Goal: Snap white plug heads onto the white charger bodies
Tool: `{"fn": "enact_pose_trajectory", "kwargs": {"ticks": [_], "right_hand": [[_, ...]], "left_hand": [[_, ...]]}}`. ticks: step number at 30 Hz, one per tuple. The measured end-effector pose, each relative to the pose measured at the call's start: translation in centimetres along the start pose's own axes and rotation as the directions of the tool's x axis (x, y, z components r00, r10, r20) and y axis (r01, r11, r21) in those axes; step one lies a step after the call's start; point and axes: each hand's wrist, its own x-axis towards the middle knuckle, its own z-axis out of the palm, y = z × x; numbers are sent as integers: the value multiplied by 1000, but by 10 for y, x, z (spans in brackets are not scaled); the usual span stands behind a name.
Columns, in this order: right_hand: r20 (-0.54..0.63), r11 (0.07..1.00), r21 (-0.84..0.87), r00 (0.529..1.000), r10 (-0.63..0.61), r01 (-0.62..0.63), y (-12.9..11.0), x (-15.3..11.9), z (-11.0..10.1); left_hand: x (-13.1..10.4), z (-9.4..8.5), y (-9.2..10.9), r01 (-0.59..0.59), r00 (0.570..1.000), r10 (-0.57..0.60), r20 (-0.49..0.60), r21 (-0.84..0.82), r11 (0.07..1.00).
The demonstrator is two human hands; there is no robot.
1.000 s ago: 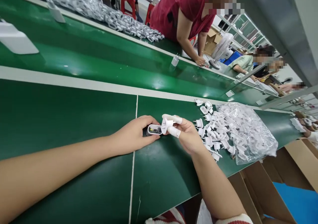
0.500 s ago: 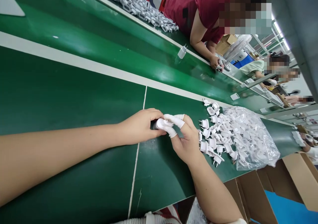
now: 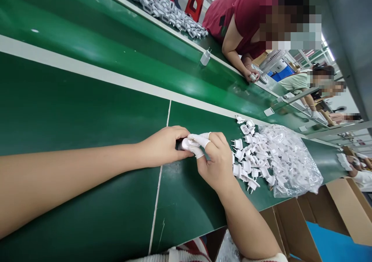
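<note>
My left hand (image 3: 167, 145) is closed around a small white plug piece (image 3: 186, 143) above the green table (image 3: 116, 200). From the right, my right hand (image 3: 213, 153), with white covers on its fingertips, pinches the same piece. The fingers hide much of it. Right of my hands lies a loose heap of white plug pieces (image 3: 250, 157), beside a clear plastic bag (image 3: 293, 161) full of similar ones.
Behind a pale strip runs a green conveyor (image 3: 162, 64) carrying a white charger (image 3: 205, 57) and a flat white piece (image 3: 269, 111). Across it, a person in red (image 3: 241, 18) leans over. Cardboard boxes (image 3: 305, 219) stand at the lower right.
My right hand has shifted slightly left, with its fingers still on the piece. On the conveyor, the charger and flat piece have moved left. The person in red has moved slightly right.
</note>
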Motion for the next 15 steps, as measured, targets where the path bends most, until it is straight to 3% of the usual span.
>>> {"fn": "enact_pose_trajectory", "kwargs": {"ticks": [9, 15], "right_hand": [[-56, 953, -299, 998, 19, -35, -15, 2, 1], [151, 961, -272, 985, 87, -43, -16, 9, -12]], "left_hand": [[2, 1, -2, -28, 999, 30, -37, 38, 999], [-3, 2, 5, 27, 1000, -28, 12, 76, 997]]}}
